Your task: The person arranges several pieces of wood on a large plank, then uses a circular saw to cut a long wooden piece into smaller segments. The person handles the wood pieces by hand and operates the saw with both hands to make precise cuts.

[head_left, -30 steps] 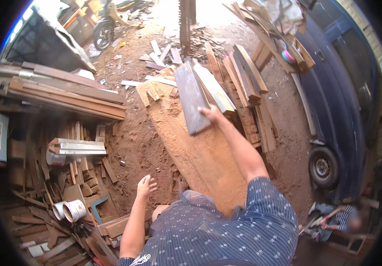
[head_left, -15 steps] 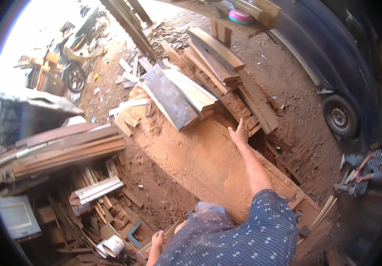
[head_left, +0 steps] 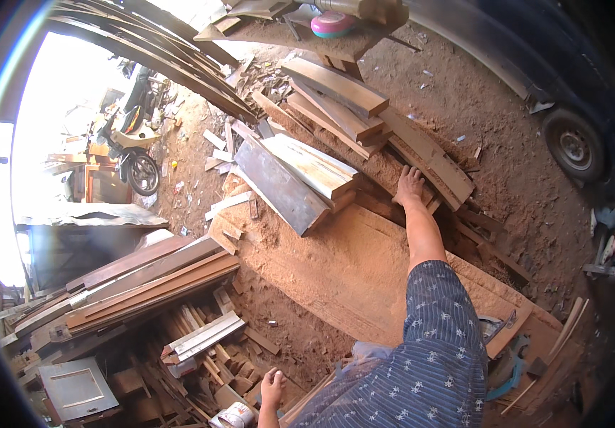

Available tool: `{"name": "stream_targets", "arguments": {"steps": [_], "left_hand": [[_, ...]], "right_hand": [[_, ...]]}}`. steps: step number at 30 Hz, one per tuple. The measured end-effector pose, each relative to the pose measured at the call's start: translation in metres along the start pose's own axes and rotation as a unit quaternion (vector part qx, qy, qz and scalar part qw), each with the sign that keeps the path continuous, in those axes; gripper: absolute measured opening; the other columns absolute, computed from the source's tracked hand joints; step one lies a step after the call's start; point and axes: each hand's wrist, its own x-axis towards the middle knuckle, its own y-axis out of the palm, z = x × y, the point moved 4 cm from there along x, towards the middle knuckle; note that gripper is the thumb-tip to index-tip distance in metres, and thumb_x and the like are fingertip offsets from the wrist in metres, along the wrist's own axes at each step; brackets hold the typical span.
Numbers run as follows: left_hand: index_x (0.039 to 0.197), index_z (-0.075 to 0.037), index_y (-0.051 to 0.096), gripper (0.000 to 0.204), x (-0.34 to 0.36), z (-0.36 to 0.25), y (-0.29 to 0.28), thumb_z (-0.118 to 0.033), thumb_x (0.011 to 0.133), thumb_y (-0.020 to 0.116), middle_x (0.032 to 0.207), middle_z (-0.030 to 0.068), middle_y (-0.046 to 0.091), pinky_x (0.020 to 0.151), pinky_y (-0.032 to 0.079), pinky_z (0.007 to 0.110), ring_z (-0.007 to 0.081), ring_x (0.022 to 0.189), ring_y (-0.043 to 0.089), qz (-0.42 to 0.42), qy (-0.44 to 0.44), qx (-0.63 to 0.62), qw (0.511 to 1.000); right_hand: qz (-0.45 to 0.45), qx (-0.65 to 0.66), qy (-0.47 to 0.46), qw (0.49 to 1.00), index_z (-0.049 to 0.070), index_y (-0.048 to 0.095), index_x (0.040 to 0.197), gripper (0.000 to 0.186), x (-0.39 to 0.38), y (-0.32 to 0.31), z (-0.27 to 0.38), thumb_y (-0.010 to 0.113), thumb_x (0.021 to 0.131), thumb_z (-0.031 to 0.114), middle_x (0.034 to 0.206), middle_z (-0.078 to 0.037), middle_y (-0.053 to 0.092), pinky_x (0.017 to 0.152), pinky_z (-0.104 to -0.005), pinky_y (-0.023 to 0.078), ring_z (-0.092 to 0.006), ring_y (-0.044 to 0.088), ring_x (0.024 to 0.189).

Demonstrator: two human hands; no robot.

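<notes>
My right hand (head_left: 410,186) reaches forward past the sawdust-covered board (head_left: 321,285), fingers apart and bent downward at the edge of stacked timber. It holds nothing that I can see; whether the fingertips press on wood is unclear. Just beyond it lies a long brown plank (head_left: 432,157). Left of the hand, a thick grey board (head_left: 279,184) and a pale plank (head_left: 311,165) rest side by side at the far end of the sawdust. Low in the view, my left hand (head_left: 273,389) hangs by my body, its fingers curled in with nothing showing in them.
A stack of long planks (head_left: 150,285) and scrap wood fill the left. A white bucket (head_left: 232,415) stands near my left hand. Beyond the timber is a rough table (head_left: 286,36). A dark vehicle's wheel (head_left: 573,145) is at right; a motorbike (head_left: 136,143) stands far left.
My right hand has moved from above the board's edge onto or close over the stacked timber, its fingers now turned downward. The whole view has shifted. My left hand stays curled low down.
</notes>
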Motion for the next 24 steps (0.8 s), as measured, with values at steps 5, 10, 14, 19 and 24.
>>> {"name": "stream_targets", "arguments": {"steps": [5, 10, 14, 19, 24], "left_hand": [[0.135, 0.002, 0.056, 0.047, -0.009, 0.038, 0.004, -0.026, 0.099, 0.067, 0.111, 0.0116, 0.068, 0.076, 0.055, 0.029, 0.0173, 0.093, 0.068, 0.038, -0.042, 0.062, 0.996], [0.137, 0.004, 0.055, 0.051, 0.01, 0.122, -0.03, -0.029, 0.099, 0.066, 0.116, 0.0143, 0.067, 0.079, 0.058, 0.034, 0.0235, 0.096, 0.071, 0.054, -0.137, 0.1, 0.984], [0.135, 0.005, 0.057, 0.05, 0.012, 0.153, -0.041, -0.031, 0.1, 0.063, 0.12, 0.0138, 0.067, 0.08, 0.058, 0.036, 0.0271, 0.1, 0.071, 0.07, -0.097, 0.092, 0.989], [0.128, -0.004, 0.064, 0.043, 0.038, 0.143, -0.038, -0.032, 0.096, 0.072, 0.113, 0.0102, 0.07, 0.08, 0.058, 0.037, 0.0233, 0.096, 0.068, 0.078, 0.023, 0.097, 0.992], [0.125, -0.004, 0.064, 0.037, 0.06, 0.123, -0.032, -0.029, 0.098, 0.07, 0.11, 0.0078, 0.069, 0.071, 0.057, 0.035, 0.0214, 0.088, 0.068, 0.069, 0.075, 0.087, 0.991]], "right_hand": [[-0.005, 0.011, -0.024, 1.0, -0.002, 0.025, 0.153, 0.129, 0.002, -0.02, -0.011, 0.096, 0.058, 0.047, 0.153, -0.022, 0.033, 0.113, -0.0504, 0.042, -0.0382, 0.034, 0.144], [0.039, 0.092, -0.023, 0.995, -0.003, 0.02, 0.155, 0.128, -0.005, -0.007, -0.007, 0.095, 0.062, 0.042, 0.152, -0.023, 0.034, 0.117, -0.0499, 0.037, -0.04, 0.037, 0.141], [-0.004, 0.112, -0.009, 0.994, -0.002, 0.013, 0.157, 0.132, -0.012, 0.012, -0.013, 0.096, 0.064, 0.04, 0.156, -0.022, 0.029, 0.12, -0.0495, 0.033, -0.039, 0.035, 0.143], [-0.02, 0.007, 0.0, 1.0, 0.0, 0.007, 0.159, 0.136, 0.0, 0.03, -0.02, 0.096, 0.064, 0.042, 0.161, -0.021, 0.022, 0.121, -0.0514, 0.029, -0.0363, 0.028, 0.148], [-0.008, 0.003, -0.03, 1.0, -0.001, 0.011, 0.158, 0.135, -0.003, 0.015, -0.016, 0.097, 0.062, 0.04, 0.158, -0.021, 0.026, 0.119, -0.0523, 0.03, -0.037, 0.031, 0.145]]}}
